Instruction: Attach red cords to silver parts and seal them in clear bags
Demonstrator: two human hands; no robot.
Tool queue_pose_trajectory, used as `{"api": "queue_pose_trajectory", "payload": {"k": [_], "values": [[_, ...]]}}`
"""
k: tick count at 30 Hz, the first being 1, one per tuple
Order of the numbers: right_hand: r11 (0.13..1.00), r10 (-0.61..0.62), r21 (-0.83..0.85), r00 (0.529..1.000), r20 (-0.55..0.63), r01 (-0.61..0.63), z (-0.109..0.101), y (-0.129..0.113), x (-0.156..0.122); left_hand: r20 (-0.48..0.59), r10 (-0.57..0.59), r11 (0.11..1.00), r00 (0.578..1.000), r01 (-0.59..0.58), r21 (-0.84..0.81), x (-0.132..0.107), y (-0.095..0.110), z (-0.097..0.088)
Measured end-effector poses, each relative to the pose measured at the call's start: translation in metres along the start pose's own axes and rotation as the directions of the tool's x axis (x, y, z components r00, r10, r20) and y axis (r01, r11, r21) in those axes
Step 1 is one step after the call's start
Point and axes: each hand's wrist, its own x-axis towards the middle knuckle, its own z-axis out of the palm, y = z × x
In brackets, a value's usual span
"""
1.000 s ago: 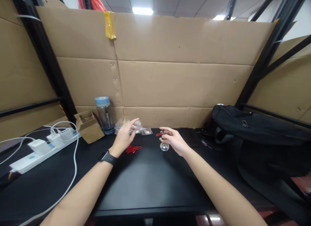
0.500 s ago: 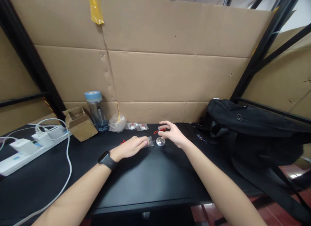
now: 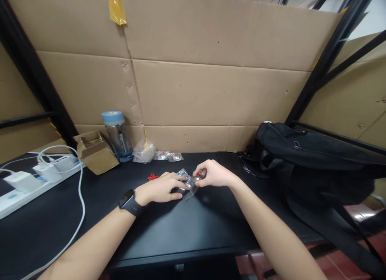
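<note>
My left hand (image 3: 163,187), with a dark watch on its wrist, lies with fingers stretched and apart on a small clear plastic bag (image 3: 190,195). At the bag's right side my right hand (image 3: 212,174) pinches a small round silver metal piece (image 3: 196,178), mostly hidden by the fingers. Bits of red show between those fingers. A bundle of red cord (image 3: 152,176) lies just behind my left hand. Farther back, against the cardboard, rest two silver pieces in clear bags (image 3: 169,156).
Along the back stand an open cardboard box (image 3: 98,155), a blue-lidded bottle (image 3: 116,137) and a stack of clear bags (image 3: 144,151). At left is a white power strip (image 3: 22,199) with a trailing cable. A black backpack (image 3: 313,151) fills the right side of the black table (image 3: 181,231).
My right hand has closed on the round silver piece and brought it left and down to the bag. My left hand's fingers have spread over the bag, which shows more now.
</note>
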Motion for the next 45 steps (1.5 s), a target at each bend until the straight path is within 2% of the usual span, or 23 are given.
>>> {"api": "queue_pose_trajectory", "payload": {"k": [4,8,19,24,27,35,39,42,45], "values": [[0.979,0.003,-0.201,0.998,0.064,0.01,0.007,-0.007,-0.004,-0.026,-0.034,0.999,0.999,0.035,0.017,0.0,0.001,0.0],[0.952,0.045,-0.304,0.997,0.058,-0.025,0.013,-0.005,-0.004,-0.009,0.022,1.0,1.0,-0.022,0.007,-0.001,0.002,0.0],[0.951,-0.025,-0.306,0.996,0.081,0.049,0.026,0.002,0.001,0.041,0.056,0.998,0.998,-0.056,0.001,-0.004,0.001,-0.001],[0.941,-0.098,-0.309,0.985,0.14,0.137,0.024,0.004,-0.002,0.067,0.051,0.999,0.996,-0.05,-0.013,-0.004,-0.001,-0.001],[0.942,-0.102,-0.302,0.982,0.156,0.146,0.023,0.001,-0.001,0.075,0.054,0.998,0.996,-0.053,-0.024,-0.003,-0.001,-0.002],[0.959,-0.107,-0.265,0.994,-0.014,0.1,0.038,-0.004,0.009,0.022,0.06,0.997,0.998,-0.059,-0.053,-0.004,0.004,-0.004],[0.965,-0.131,-0.233,0.991,-0.024,0.122,0.04,-0.001,0.011,0.022,0.059,0.997,0.998,-0.058,-0.053,-0.006,0.003,-0.004],[0.951,-0.101,-0.301,0.991,-0.086,0.071,0.04,0.0,0.012,0.06,0.025,0.999,0.998,-0.023,-0.038,-0.008,0.001,-0.003],[0.89,-0.086,-0.455,0.983,-0.159,0.004,0.042,-0.002,0.014,0.111,-0.039,0.999,0.993,0.04,-0.009,-0.01,0.0,-0.005]]}}
